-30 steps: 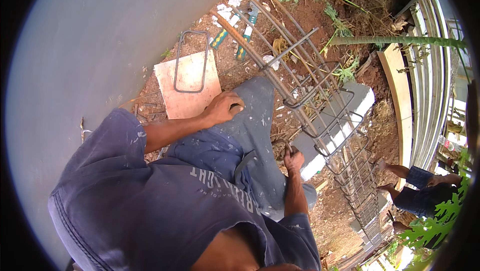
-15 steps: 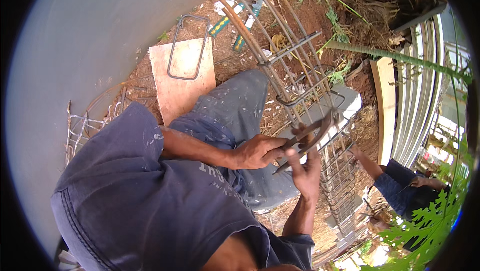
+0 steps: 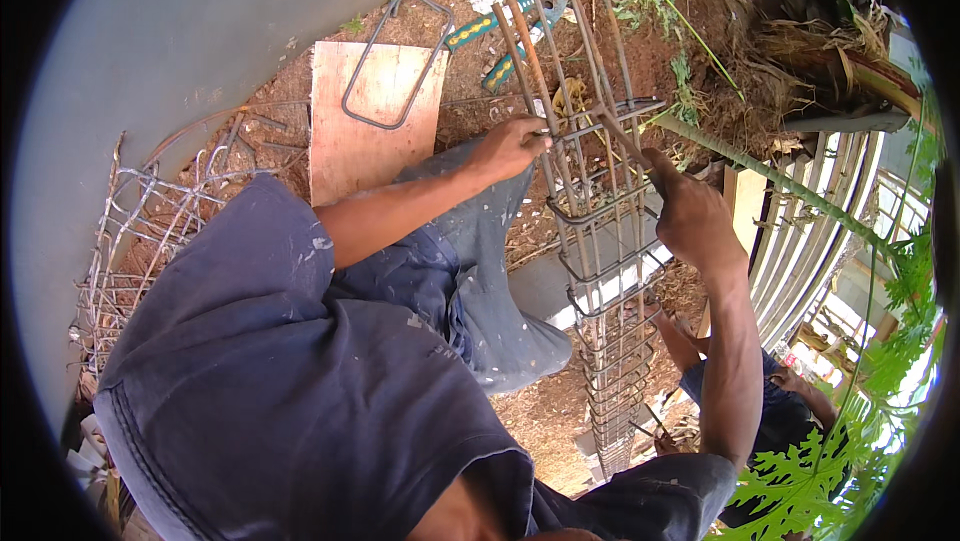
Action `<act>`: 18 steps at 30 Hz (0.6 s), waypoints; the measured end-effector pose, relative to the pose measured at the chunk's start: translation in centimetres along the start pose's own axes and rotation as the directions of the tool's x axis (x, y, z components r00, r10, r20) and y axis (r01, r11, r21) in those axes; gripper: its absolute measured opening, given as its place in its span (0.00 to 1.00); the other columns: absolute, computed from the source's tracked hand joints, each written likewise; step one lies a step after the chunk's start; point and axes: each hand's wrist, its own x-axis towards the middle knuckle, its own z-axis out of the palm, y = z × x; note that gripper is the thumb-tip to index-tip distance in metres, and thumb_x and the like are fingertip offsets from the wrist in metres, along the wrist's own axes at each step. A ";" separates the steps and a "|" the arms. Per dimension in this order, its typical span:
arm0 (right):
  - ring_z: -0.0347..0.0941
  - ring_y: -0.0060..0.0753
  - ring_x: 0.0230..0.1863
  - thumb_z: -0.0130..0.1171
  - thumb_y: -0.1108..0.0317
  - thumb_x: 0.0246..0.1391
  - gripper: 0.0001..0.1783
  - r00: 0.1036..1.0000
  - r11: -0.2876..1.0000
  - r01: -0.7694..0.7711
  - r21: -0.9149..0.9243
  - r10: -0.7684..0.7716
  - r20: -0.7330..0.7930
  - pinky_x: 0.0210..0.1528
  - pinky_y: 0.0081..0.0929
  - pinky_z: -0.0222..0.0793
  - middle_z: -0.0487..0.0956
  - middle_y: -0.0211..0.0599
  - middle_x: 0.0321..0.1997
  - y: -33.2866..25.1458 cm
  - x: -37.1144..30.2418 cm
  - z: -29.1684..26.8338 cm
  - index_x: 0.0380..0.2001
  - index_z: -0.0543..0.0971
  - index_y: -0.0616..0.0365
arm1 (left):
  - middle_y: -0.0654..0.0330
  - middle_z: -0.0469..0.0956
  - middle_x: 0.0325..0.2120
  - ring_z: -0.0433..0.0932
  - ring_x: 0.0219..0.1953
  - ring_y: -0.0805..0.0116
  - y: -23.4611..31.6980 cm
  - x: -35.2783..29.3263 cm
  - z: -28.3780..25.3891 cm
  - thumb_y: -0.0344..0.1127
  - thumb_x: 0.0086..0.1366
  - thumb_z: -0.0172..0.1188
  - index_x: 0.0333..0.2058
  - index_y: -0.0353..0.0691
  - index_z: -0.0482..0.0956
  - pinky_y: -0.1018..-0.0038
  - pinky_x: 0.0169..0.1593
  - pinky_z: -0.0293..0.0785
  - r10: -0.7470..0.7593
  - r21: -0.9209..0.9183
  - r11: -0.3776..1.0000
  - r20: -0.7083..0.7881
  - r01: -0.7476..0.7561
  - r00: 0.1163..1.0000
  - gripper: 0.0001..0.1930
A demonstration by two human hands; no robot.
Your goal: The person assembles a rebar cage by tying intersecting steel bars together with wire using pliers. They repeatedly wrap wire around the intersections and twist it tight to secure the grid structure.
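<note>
A person's left hand (image 3: pixel 508 146) is gripping a rod of the steel bar cage (image 3: pixel 600 271) lying across the lap, while the right hand (image 3: pixel 690 216) is clenching a tool; rings near the hands are seated, the end bars looking bare.

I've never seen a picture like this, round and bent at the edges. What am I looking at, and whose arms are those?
It is one view from a wide camera worn on a person's head, looking down, so straight lines curve near the rim. The arms are the wearer's own. The left hand grips a bar of a long steel rebar cage lying on bare earth. The right hand holds a thin tool against the cage; what kind is hard to tell. Behind lie a plywood board with a bent steel stirrup on it, and tangled wire mesh at left. Another person sits further along the cage.
</note>
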 end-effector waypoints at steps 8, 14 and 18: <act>0.79 0.54 0.36 0.49 0.72 0.55 0.27 0.980 0.929 -0.001 -0.369 0.075 0.186 0.37 0.39 0.78 0.77 0.55 0.38 -2.5 2.2 0.9 0.59 0.66 0.44 | 0.55 0.80 0.34 0.79 0.36 0.65 -0.7 1.5 -1.5 0.44 0.65 0.59 0.41 0.36 0.80 0.67 0.42 0.74 -0.045 -0.199 0.974 0.314 0.112 0.948 0.16; 0.79 0.46 0.40 0.51 0.67 0.58 0.20 0.968 0.793 -0.092 -0.602 0.213 0.133 0.34 0.37 0.77 0.77 0.49 0.40 -5.3 2.5 1.2 0.55 0.70 0.46 | 0.54 0.80 0.33 0.79 0.37 0.61 -1.4 1.9 -1.4 0.45 0.65 0.58 0.39 0.39 0.81 0.65 0.43 0.74 0.207 0.091 0.970 0.191 -0.227 0.960 0.15; 0.79 0.45 0.41 0.52 0.64 0.58 0.18 0.952 0.725 -0.070 -0.685 0.253 0.170 0.35 0.40 0.77 0.77 0.48 0.41 -7.4 2.8 0.7 0.52 0.71 0.49 | 0.50 0.80 0.36 0.78 0.40 0.51 -2.2 2.1 -1.4 0.49 0.63 0.60 0.39 0.36 0.82 0.60 0.47 0.72 0.384 0.218 0.888 0.134 -0.405 0.913 0.19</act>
